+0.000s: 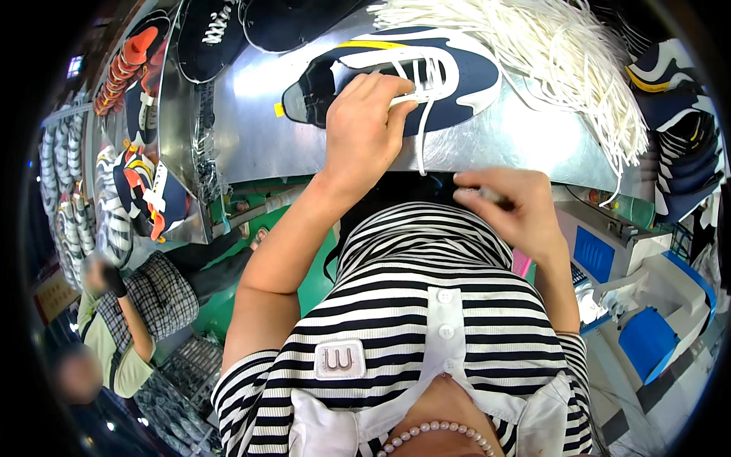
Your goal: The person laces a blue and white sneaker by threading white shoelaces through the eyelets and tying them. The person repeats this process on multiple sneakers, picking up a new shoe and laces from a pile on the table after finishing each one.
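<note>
A navy and white sneaker (464,76) with a yellow stripe lies on its sole on the metal bench, toe to the right. White shoelace (431,72) crosses part of its eyelets, and one loose end hangs over the bench's near edge. My left hand (364,118) is closed at the shoe's opening, thumb and fingers pinching the near edge by the eyelets. Off the bench's near edge, closer to my body, my right hand (521,204) is curled closed and slightly blurred. Something small and greyish shows between its fingers; its kind is unclear.
A heap of white shoelaces (533,46) covers the bench's far right. Black shoes (285,19) stand at the far left. More navy shoes (685,152) are stacked at right, above a grey and blue machine (647,343). At left, another person (129,320) works near shoe racks.
</note>
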Demonstrator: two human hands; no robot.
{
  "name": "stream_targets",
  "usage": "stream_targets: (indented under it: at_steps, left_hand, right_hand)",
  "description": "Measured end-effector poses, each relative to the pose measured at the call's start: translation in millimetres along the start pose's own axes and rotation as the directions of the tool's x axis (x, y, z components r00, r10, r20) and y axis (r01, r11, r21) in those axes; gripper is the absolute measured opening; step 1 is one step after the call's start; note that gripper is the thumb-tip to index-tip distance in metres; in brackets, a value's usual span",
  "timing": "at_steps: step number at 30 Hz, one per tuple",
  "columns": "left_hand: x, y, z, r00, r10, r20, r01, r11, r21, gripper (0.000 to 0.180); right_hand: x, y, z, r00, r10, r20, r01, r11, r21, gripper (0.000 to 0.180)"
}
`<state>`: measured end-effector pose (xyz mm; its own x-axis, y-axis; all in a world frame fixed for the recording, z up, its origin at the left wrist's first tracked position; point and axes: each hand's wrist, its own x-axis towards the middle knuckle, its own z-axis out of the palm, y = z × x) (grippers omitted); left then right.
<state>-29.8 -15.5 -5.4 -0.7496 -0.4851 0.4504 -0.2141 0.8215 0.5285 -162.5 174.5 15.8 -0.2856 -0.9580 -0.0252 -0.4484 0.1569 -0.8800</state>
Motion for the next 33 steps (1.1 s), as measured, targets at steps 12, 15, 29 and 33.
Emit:
stream_targets:
  at_steps: [12,15,29,33]
  left_hand:
    - [12.1,8.0,-14.7,0.999,0.018,0.028,-0.017,0.999,-0.051,0.021]
    - [5.2,-3.1,-6.5,0.986,-0.037,0.160,0.037,0.999,0.000,0.022]
    - [22.2,4.3,-17.8,0.979,0.191,-0.068,-0.193,0.981,-0.026,0.022]
    - [21.7,13.5,-18.2,0.978,0.198,-0.066,-0.202,0.977,-0.070,0.024]
  right_hand:
    - [5.8,23.5,38.8,0.938,0.120,0.325,-0.265,0.854,0.449,0.012]
    - [12.6,22.3,29.8,0.957,0.193,0.218,-0.283,0.790,0.544,0.013]
    - [58.8,25.9,12.8,0.954,0.255,-0.155,-0.151,0.861,0.486,0.024]
    - [76.8,22.9,20.6,0.959,0.281,-0.026,-0.168,0.642,0.748,0.019]
